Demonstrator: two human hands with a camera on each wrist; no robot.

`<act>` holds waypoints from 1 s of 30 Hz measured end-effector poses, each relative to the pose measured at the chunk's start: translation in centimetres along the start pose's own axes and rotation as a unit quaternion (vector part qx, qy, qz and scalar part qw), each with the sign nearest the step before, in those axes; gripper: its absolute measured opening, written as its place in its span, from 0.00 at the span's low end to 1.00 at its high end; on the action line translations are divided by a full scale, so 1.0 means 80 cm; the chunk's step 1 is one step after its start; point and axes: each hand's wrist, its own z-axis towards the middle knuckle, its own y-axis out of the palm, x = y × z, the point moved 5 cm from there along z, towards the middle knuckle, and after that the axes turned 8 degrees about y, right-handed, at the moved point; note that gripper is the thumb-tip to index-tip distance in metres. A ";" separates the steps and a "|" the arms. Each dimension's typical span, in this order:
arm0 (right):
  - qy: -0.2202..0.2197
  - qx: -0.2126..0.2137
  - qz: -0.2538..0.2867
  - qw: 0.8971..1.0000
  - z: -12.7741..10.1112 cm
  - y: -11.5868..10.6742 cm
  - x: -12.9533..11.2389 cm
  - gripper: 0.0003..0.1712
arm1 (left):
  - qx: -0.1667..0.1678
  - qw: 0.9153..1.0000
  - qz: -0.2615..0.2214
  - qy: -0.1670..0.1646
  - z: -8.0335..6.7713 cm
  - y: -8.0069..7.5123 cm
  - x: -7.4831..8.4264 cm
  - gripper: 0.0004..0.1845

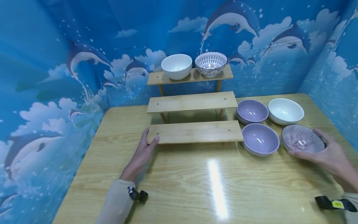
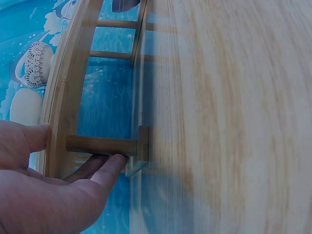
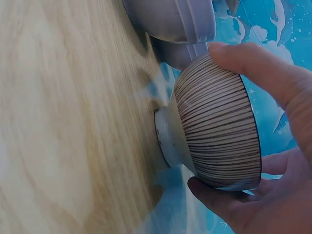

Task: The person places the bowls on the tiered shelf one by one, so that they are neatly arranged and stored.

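My right hand [image 1: 325, 151] grips a striped bowl [image 1: 302, 139] at the right of the table, thumb on its near-left side and fingers round the far-right side. In the right wrist view the bowl [image 3: 219, 126] shows fine dark lines on its outside and a plain pale foot close over the table. My left hand [image 1: 142, 152] holds the left end of the lowest board of a three-tier wooden stand [image 1: 195, 132]. The left wrist view shows the thumb on the board [image 2: 68, 97] and fingers reaching beneath it, by a wooden leg [image 2: 102, 145].
Two purple bowls [image 1: 260, 139] and a white bowl [image 1: 286, 111] stand right of the stand, close to the striped one. On the top tier sit a white bowl [image 1: 176, 66] and a latticed bowl [image 1: 211, 63]. A dolphin-print backdrop [image 1: 167, 31] encloses the table [image 1: 179, 186].
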 end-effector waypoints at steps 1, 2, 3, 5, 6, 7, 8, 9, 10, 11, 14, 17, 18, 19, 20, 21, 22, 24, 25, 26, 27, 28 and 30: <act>0.001 0.002 0.000 1.000 0.000 0.000 0.000 0.68 | 0.001 1.000 0.000 0.000 0.000 0.000 0.000 0.43; 0.004 0.003 0.000 1.000 0.000 0.000 -0.001 0.68 | 0.001 1.000 0.000 0.000 0.000 0.000 0.000 0.43; 0.005 0.004 -0.001 1.000 -0.001 0.000 -0.001 0.68 | 0.001 1.000 -0.001 0.000 0.000 0.000 0.000 0.43; 0.009 0.002 0.000 1.000 -0.001 -0.002 -0.002 0.68 | 0.000 1.000 -0.001 0.002 -0.001 0.000 0.000 0.43; 0.011 0.002 -0.002 1.000 -0.001 -0.003 -0.003 0.68 | -0.001 1.000 0.000 0.003 -0.001 0.000 0.000 0.43; 0.015 0.002 -0.002 1.000 0.000 -0.004 -0.004 0.68 | -0.001 1.000 0.000 0.004 -0.001 0.000 0.000 0.43; 0.018 0.003 -0.002 1.000 0.000 -0.006 -0.005 0.68 | -0.002 1.000 0.000 0.005 -0.001 0.000 0.000 0.43; 0.019 0.005 -0.004 1.000 0.000 -0.008 -0.007 0.67 | -0.002 1.000 0.001 0.006 -0.001 0.000 0.000 0.43; 0.020 0.008 -0.005 1.000 0.000 -0.011 -0.010 0.68 | -0.002 1.000 0.001 0.008 -0.001 0.000 0.000 0.43; 0.019 0.013 -0.008 1.000 0.001 -0.014 -0.013 0.67 | -0.002 1.000 0.001 0.008 -0.001 0.000 0.000 0.43; 0.003 0.032 -0.008 0.999 0.003 -0.023 -0.030 0.67 | -0.003 1.000 0.000 0.008 -0.001 0.000 0.001 0.43; -0.019 0.042 -0.011 0.999 0.005 -0.030 -0.052 0.66 | -0.004 1.000 -0.002 0.006 -0.001 -0.001 0.001 0.43; -0.024 0.040 -0.012 0.999 0.006 -0.031 -0.060 0.66 | -0.004 1.000 -0.002 0.006 -0.001 -0.001 0.001 0.43; -0.026 0.037 -0.015 0.999 0.006 -0.032 -0.068 0.67 | -0.005 1.000 -0.003 0.005 -0.002 -0.001 0.001 0.44; -0.028 0.033 -0.017 0.999 0.007 -0.033 -0.076 0.67 | -0.006 1.000 -0.003 0.002 -0.003 -0.001 0.004 0.43; -0.029 0.030 -0.020 0.999 0.008 -0.033 -0.084 0.67 | -0.007 1.000 -0.003 0.000 -0.006 -0.001 0.009 0.43; -0.030 0.024 -0.023 0.999 0.009 -0.033 -0.092 0.68 | -0.009 1.000 -0.003 -0.003 -0.008 -0.001 0.013 0.42; -0.036 0.014 -0.029 0.999 0.011 -0.033 -0.109 0.68 | -0.010 1.000 -0.004 -0.006 -0.008 -0.001 0.013 0.41; -0.041 0.011 -0.032 0.999 0.012 -0.032 -0.118 0.69 | -0.009 1.000 -0.003 -0.008 -0.008 -0.001 0.013 0.41; -0.045 0.008 -0.037 0.998 0.014 -0.030 -0.126 0.69 | -0.008 1.000 -0.003 -0.010 -0.008 -0.001 0.012 0.41; -0.050 0.005 -0.041 0.998 0.015 -0.029 -0.136 0.69 | -0.006 1.000 -0.001 -0.009 -0.006 -0.001 0.010 0.42; -0.057 0.003 -0.047 0.997 0.017 -0.027 -0.145 0.69 | -0.004 1.000 -0.001 -0.007 -0.002 -0.001 0.004 0.42; -0.066 0.000 -0.060 0.996 0.020 -0.023 -0.164 0.70 | 0.001 1.000 0.000 -0.007 0.001 0.000 0.000 0.43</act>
